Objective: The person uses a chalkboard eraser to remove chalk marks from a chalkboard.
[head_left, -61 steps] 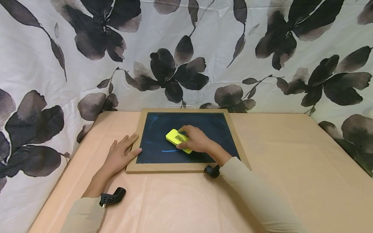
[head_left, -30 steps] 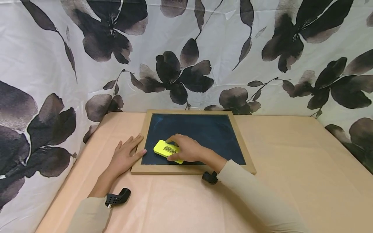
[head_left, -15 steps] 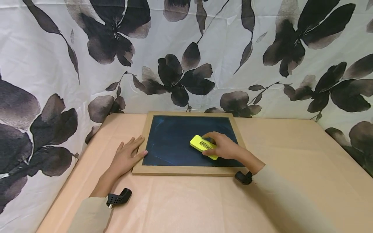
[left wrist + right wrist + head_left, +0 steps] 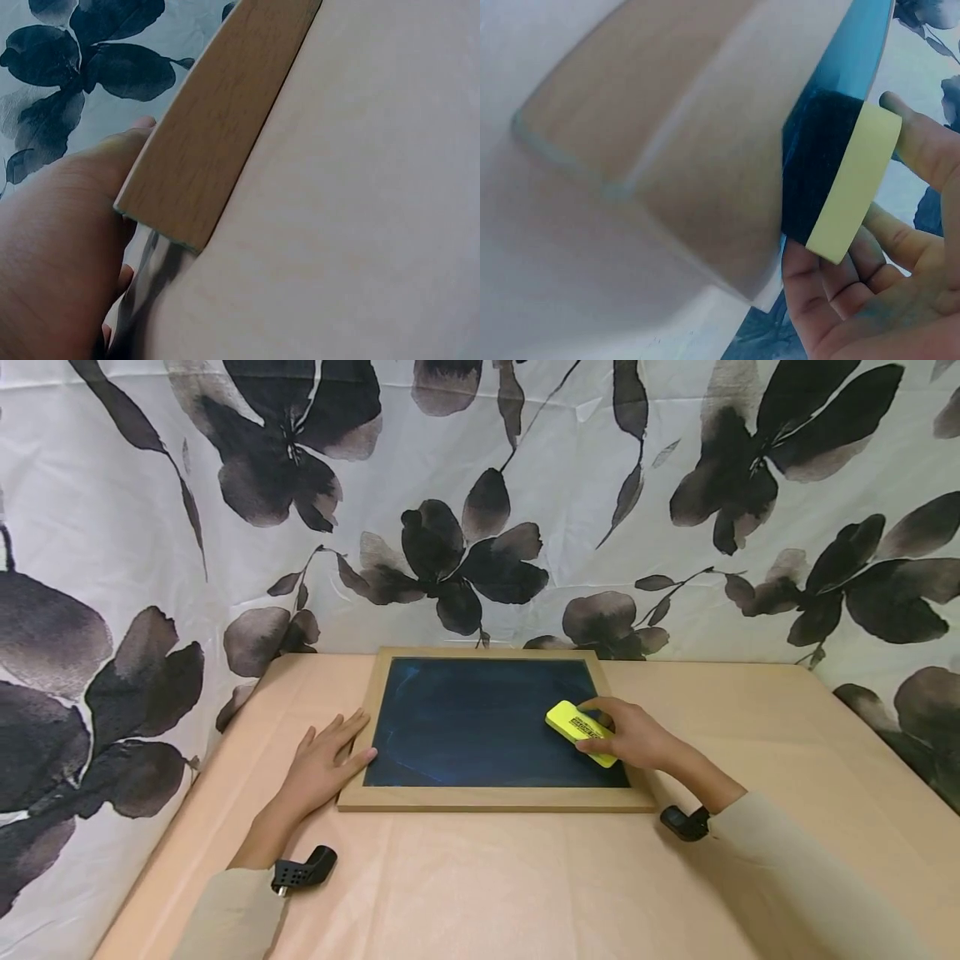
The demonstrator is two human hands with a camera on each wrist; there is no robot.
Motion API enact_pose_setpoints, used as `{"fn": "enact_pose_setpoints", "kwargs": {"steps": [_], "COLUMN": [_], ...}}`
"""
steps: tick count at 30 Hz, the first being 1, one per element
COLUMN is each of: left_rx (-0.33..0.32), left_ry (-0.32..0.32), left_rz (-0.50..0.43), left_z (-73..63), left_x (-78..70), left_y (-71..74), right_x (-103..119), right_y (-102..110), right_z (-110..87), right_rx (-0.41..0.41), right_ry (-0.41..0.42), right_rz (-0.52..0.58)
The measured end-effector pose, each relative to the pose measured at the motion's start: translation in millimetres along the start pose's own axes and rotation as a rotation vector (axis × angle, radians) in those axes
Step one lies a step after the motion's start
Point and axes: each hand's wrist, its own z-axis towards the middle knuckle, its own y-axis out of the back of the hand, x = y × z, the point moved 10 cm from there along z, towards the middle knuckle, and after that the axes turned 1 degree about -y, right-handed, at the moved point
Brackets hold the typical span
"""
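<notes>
A small wood-framed chalkboard [image 4: 480, 727] lies on the table, its dark surface showing faint bluish smears at the left. In my right hand [image 4: 637, 735] I grip a yellow board eraser [image 4: 581, 732], thumb on one side and fingers on the other, at the board's right part. The right wrist view shows the eraser's dark felt [image 4: 821, 165] facing the board, beside the wooden frame [image 4: 705, 187]. My left hand [image 4: 318, 764] rests with straight fingers at the frame's left side, thumb over its edge. From the left wrist, the frame's corner [image 4: 202, 142] hides part of that hand.
A light peach table covering [image 4: 480, 877] spreads around the board. Behind it hangs a white cloth [image 4: 570, 460] printed with dark flowers. Each wrist carries a black camera mount, such as the left one [image 4: 303, 867].
The eraser in my right hand went down to the lower left, then swept right across the board. A blue line near the bottom is gone. The left hand has stayed at the frame.
</notes>
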Motion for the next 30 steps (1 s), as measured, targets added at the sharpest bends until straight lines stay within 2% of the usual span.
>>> {"fn": "enact_pose_setpoints", "kwargs": {"steps": [14,23,30], "left_rx": [-0.001,-0.01,-0.009], "left_ry": [-0.009,-0.011,-0.007], "left_rz": [-0.008,-0.014,-0.012], "left_z": [-0.4,-2.7,-2.1], "left_x": [2.7,0.9,0.9], "left_y": [-1.9,-1.4,-1.7], "right_x": [3.0,24.0,52.2], "right_y": [-4.4,-12.9,-28.9], "right_z": [-1.4,7.6,20.8], "right_rx": [-0.043,-0.062,-0.039], "right_ry": [-0.004,0.024,0.042], "right_rz": [0.057,0.042,-0.01]}}
